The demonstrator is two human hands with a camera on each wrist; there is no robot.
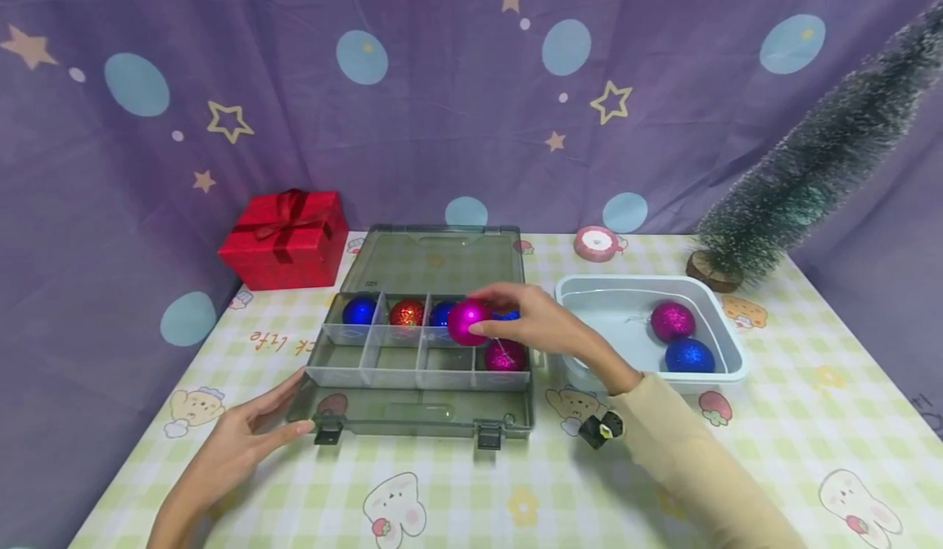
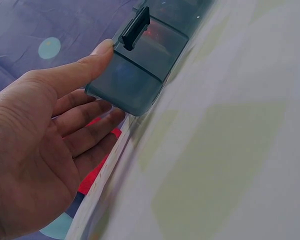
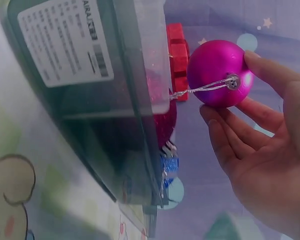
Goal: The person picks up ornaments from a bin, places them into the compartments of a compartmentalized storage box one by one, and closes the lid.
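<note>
My right hand pinches a shiny pink Christmas bauble by fingertips and thumb, above the right half of a translucent grey compartment box. A silver string hangs from the bauble in the right wrist view. The box lies with its lid folded back. In its back row sit a blue bauble, an orange-red glitter bauble and more blue ones, partly hidden by the pink bauble and hand. A magenta glitter bauble fills the front right compartment. My left hand holds the box's front left corner between thumb and fingers.
Right of the box stands a white tub with a magenta bauble and a blue bauble. Behind are a red gift box, a ribbon roll and a small frosted Christmas tree.
</note>
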